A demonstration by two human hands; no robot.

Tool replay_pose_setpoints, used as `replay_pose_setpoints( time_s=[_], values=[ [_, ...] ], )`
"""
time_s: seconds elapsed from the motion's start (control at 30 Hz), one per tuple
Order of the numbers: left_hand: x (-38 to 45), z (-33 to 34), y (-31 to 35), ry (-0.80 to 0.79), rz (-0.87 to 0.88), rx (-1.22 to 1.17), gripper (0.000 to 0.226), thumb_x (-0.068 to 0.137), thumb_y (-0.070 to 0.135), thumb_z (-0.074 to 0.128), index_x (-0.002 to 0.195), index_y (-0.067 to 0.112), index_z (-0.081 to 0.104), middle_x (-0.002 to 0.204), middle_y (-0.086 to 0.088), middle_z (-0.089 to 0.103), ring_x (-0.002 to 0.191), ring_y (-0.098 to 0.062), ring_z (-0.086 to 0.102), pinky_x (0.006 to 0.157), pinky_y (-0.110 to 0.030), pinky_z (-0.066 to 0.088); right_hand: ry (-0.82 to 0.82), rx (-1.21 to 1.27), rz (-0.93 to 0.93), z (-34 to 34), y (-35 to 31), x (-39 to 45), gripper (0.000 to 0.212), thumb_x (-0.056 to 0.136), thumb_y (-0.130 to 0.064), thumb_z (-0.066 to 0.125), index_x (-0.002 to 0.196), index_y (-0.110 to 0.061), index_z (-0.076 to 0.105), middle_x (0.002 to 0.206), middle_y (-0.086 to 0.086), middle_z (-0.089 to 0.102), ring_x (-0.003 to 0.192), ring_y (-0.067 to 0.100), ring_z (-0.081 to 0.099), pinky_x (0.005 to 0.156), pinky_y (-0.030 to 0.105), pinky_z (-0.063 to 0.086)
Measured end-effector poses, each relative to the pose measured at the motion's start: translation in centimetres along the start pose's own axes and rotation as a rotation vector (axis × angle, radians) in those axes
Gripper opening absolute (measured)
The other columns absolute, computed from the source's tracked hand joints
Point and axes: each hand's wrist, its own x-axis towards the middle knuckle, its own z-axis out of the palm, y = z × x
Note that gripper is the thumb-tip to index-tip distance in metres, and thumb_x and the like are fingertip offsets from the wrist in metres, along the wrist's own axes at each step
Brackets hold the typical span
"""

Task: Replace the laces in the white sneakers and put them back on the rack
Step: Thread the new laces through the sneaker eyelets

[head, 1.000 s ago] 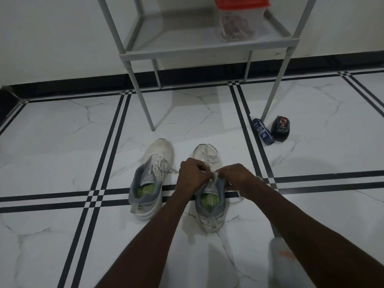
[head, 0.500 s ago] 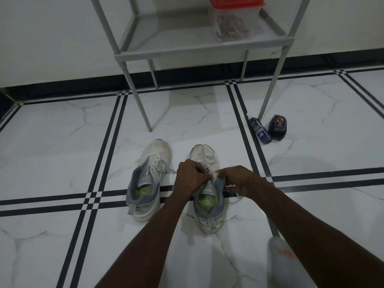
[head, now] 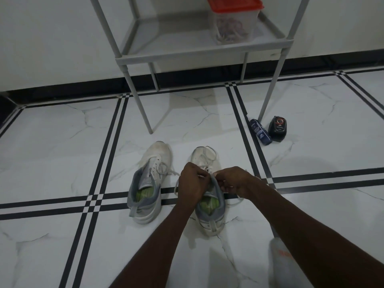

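**Two hands, two sneakers: lacing on the floor**

We see two white sneakers side by side on the tiled floor [head: 62, 152]. Our left hand [head: 192, 183] and right hand [head: 232, 180] each close their grip on a white lace [head: 204, 177] over the tongue of the right sneaker [head: 207, 217]; fingers curled, pinching. Left of the grip lies the second sneaker [head: 148, 183], its lace loose. Beyond the grip stands one grey rack [head: 199, 50] carrying one red-lidded box [head: 233, 21]. Right of the grip, near a rack leg, lie two items: one blue tube [head: 260, 132], one black container [head: 277, 128].
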Motion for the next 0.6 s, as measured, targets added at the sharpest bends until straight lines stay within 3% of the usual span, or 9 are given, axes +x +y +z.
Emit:
replay_pose_setpoints(
  time_s=[0.1, 0.23, 0.33, 0.43, 0.47, 0.53, 0.6],
  values=[
    [-0.6, -0.1, 0.3, 0.092, 0.006, -0.011, 0.006, 0.088, 0.029, 0.071, 0.088, 0.024, 0.068, 0.101, 0.006, 0.053, 0.085, -0.007, 0.057, 0.075, -0.024, 0.048, 0.041, -0.107, -0.014, 0.6, -0.3, 0.2, 0.012, 0.09, -0.014, 0.068, 0.09, -0.002, 0.071, 0.074, 0.01, 0.064, 0.063, 0.015, 0.056, 0.057, 0.023, 0.049],
    [-1.8, -0.1, 0.9, -0.005, -0.036, 0.048, 0.032, 0.09, 0.051, 0.06, 0.073, 0.024, 0.066, 0.075, 0.008, 0.065, 0.071, -0.007, 0.062, 0.068, -0.03, 0.052, 0.03, -0.227, -0.092, 0.5, -1.0, 0.1, 0.018, 0.09, 0.0, 0.053, 0.079, -0.004, 0.067, 0.074, 0.012, 0.061, 0.066, 0.019, 0.055, 0.064, 0.029, 0.05],
    [-2.3, 0.4, 1.0, -0.038, -0.008, 0.073, 0.039, 0.088, 0.056, 0.052, 0.071, 0.024, 0.065, 0.071, 0.008, 0.062, 0.069, -0.008, 0.06, 0.062, -0.025, 0.044, -0.002, -0.318, -0.122, -0.2, -1.4, -0.6, 0.018, 0.086, 0.004, 0.053, 0.077, -0.004, 0.065, 0.072, 0.012, 0.061, 0.068, 0.02, 0.059, 0.066, 0.029, 0.055],
    [-2.2, 0.6, 1.0, -0.059, -0.008, 0.081, 0.041, 0.084, 0.054, 0.047, 0.063, 0.021, 0.06, 0.063, 0.005, 0.059, 0.06, -0.009, 0.058, 0.058, -0.026, 0.043, 0.032, -0.364, -0.127, -1.6, -1.7, -0.3, 0.015, 0.089, 0.001, 0.053, 0.082, -0.007, 0.063, 0.083, 0.013, 0.062, 0.078, 0.022, 0.062, 0.075, 0.035, 0.057],
    [-2.1, 0.6, 1.2, -0.064, -0.023, 0.072, 0.039, 0.083, 0.05, 0.049, 0.06, 0.02, 0.059, 0.058, 0.005, 0.058, 0.056, -0.009, 0.057, 0.056, -0.026, 0.043, 0.11, -0.332, -0.145, -2.2, -1.9, 0.0, 0.016, 0.091, 0.0, 0.052, 0.081, -0.01, 0.06, 0.088, 0.011, 0.062, 0.083, 0.024, 0.062, 0.077, 0.037, 0.057],
    [-2.0, 0.5, 1.2, -0.055, -0.045, 0.035, 0.035, 0.084, 0.042, 0.055, 0.06, 0.019, 0.061, 0.054, 0.005, 0.058, 0.052, -0.007, 0.056, 0.055, -0.026, 0.046, 0.434, -0.222, -0.261, -3.9, -2.6, 0.8, 0.014, 0.089, 0.0, 0.056, 0.082, -0.011, 0.06, 0.094, 0.012, 0.064, 0.091, 0.026, 0.065, 0.079, 0.037, 0.057],
    [-1.9, 0.4, 1.3, -0.04, -0.061, 0.016, 0.032, 0.086, 0.039, 0.058, 0.061, 0.02, 0.064, 0.053, 0.008, 0.059, 0.053, -0.005, 0.057, 0.055, -0.024, 0.046, 0.784, -0.238, -0.426, -5.0, -3.2, 0.7, 0.009, 0.084, 0.005, 0.063, 0.092, 0.001, 0.065, 0.096, 0.017, 0.067, 0.09, 0.026, 0.066, 0.074, 0.029, 0.051]
  ],
)
